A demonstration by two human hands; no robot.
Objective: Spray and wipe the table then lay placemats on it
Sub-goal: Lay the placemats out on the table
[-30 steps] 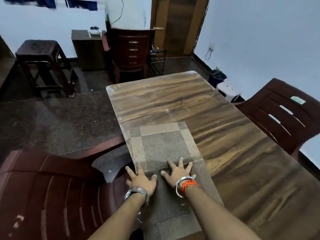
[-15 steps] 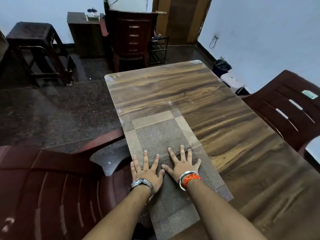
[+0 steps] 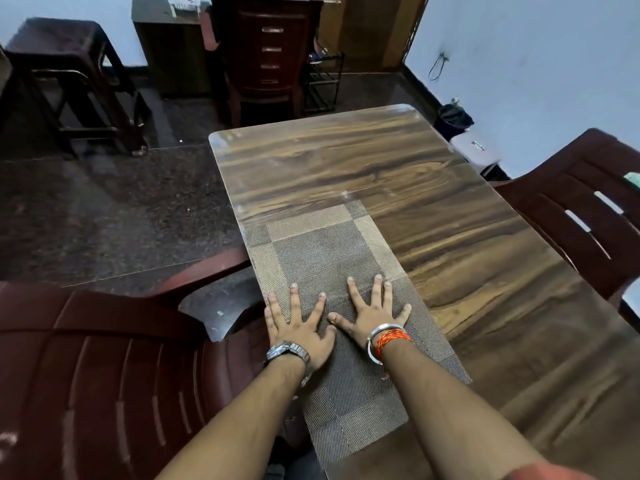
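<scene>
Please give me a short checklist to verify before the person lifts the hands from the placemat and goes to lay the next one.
1. Placemat lies flat on the table: ok, no curl visible.
2. Left hand and right hand press it with spread fingers: ok.
3. Left edge in line with the table edge: ok, roughly.
4. Near end fully on the table: cannot tell, the arms hide it.
5. Table surface dry after wiping: cannot tell, it only looks glossy.
6. Next placemat within reach: cannot tell, none in view.

Tabletop (image 3: 450, 271) bare beyond placemat (image 3: 322, 251); chairs (image 3: 588, 216) flank sides.
</scene>
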